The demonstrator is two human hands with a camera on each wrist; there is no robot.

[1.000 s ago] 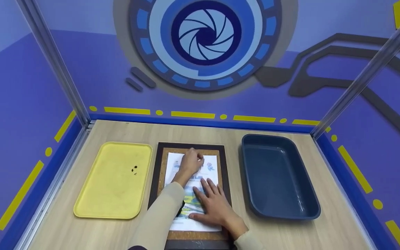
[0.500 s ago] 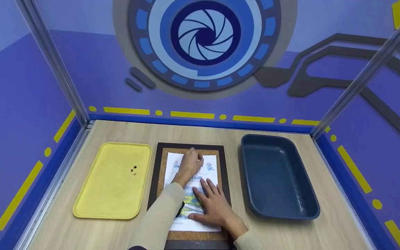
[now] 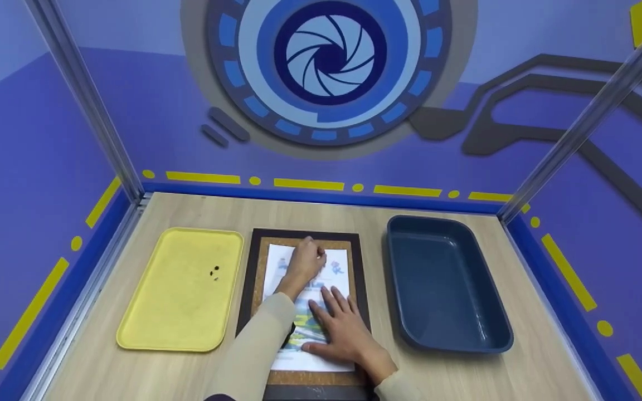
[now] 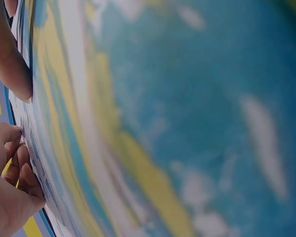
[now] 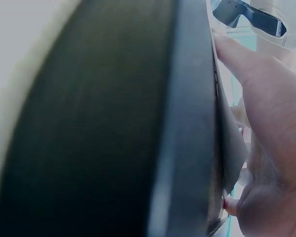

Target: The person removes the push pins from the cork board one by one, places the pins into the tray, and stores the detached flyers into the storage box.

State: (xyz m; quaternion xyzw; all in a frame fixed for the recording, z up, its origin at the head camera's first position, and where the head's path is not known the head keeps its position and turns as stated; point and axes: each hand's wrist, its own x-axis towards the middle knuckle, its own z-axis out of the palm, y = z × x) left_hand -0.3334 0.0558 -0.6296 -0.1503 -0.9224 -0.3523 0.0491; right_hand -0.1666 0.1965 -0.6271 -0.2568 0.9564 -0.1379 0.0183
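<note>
A printed sheet of paper (image 3: 329, 356) lies on a dark-framed cork board (image 3: 259, 278). My left hand (image 3: 305, 260) is at the top of the sheet with its fingers curled. In the left wrist view, the thumb and fingertips of my left hand (image 4: 10, 182) pinch a tiny dark pin (image 4: 20, 132) against the surface; most of it is hidden. Lower down, my right hand (image 3: 343, 328) presses the sheet flat with spread fingers. The right wrist view has my right hand (image 5: 281, 118) over the board's frame (image 5: 192, 118), where the edge of the paper (image 5: 232, 143) lifts slightly.
A yellow tray (image 3: 181, 295) holds several small dark bits (image 3: 215, 273) to the left of the board. To the right stands a deep dark blue bin (image 3: 443, 289) with raised walls. Purple printed panels (image 3: 154, 122) enclose the wooden table (image 3: 204, 209) behind and at both sides.
</note>
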